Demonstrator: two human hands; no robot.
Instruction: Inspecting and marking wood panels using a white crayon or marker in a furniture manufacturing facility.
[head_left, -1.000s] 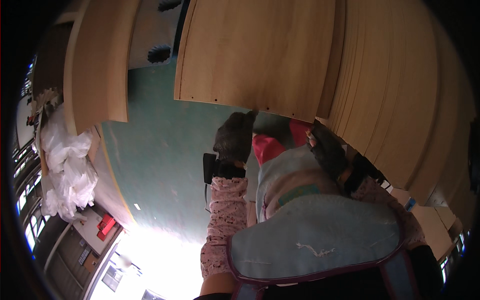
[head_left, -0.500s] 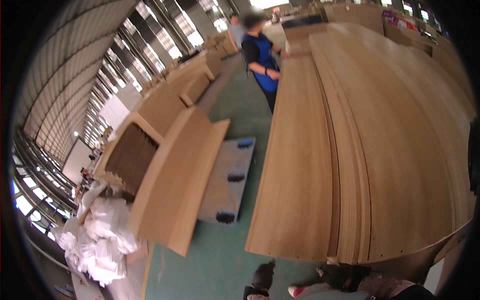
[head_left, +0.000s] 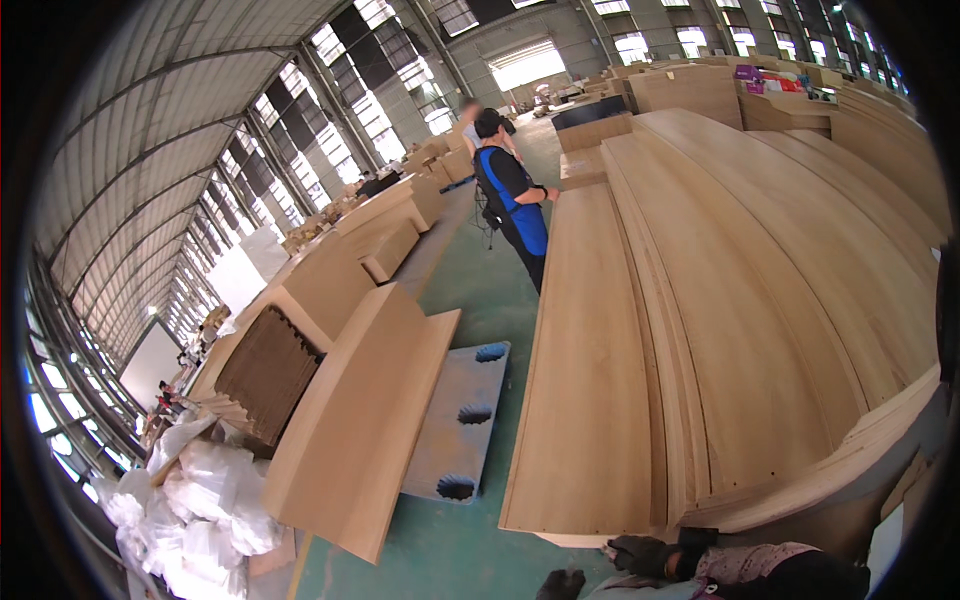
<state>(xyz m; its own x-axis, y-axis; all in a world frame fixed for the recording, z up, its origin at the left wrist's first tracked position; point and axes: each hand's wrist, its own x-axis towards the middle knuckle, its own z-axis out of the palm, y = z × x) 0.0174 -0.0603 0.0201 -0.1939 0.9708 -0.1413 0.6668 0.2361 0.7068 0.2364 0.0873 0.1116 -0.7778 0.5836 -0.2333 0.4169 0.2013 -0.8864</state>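
A long light-brown wooden panel (head_left: 580, 400) lies lengthwise in front of me, its near end close to my hands. At that end edge, my right hand (head_left: 645, 555), in a dark glove with bare fingertips, has its fingers bent against the panel's edge; its thumb is hard to make out. My left hand (head_left: 562, 584), also dark-gloved, is low in the picture, apart from the panel and mostly cut off by the lower rim. Its fingers do not show clearly. Next to the panel on the right lie more stacked wooden panels (head_left: 760, 400).
A person (head_left: 512, 195) in a blue apron stands at the far end of the panel. To the left are a blue-grey pallet (head_left: 460, 420), a leaning L-shaped wooden piece (head_left: 350, 420), stacked brown sheets (head_left: 265, 375) and white plastic wrapping (head_left: 215, 510). Green floor (head_left: 440, 545) lies between.
My view has tilted up. My left hand has dropped from near the panel's end toward the lower rim; my right hand stays at the edge, slightly further left. The far person has turned.
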